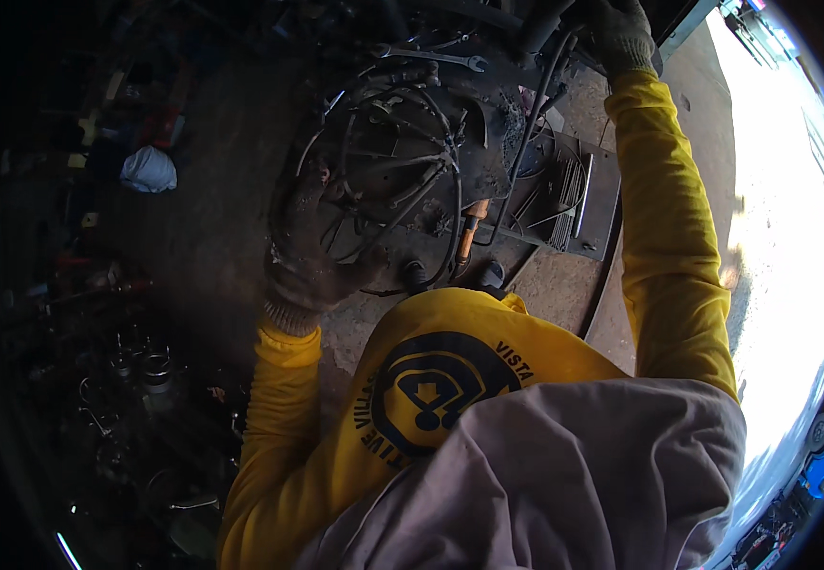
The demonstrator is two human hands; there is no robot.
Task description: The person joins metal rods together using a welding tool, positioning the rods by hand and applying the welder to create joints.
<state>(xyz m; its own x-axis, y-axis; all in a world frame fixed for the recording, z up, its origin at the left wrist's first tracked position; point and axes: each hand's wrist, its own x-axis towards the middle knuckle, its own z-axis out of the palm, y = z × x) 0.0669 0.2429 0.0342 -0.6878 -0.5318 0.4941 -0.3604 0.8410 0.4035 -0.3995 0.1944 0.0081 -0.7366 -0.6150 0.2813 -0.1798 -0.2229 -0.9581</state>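
My left hand (312,261), in a dirty work glove, is at the left edge of a dark metal workbench (483,109). Its thumb stands apart from the fingers, which reach forward beside a loose coil of black cable (455,190); I see nothing held in it. Far forward at the upper right, my right hand (618,33), also gloved, is against a dark machine part (545,24). The top edge of the picture cuts it off, and its fingers are too dark to make out. An open-ended wrench (431,57) lies at the bench's far side.
An orange-brown handle (470,233) hangs at the bench's near edge. Thin metal rods (564,204) lie on a lower plate (594,233) to the right. A pale bundle (149,170) and dark clutter are at the left. Bright daylight comes in at the right.
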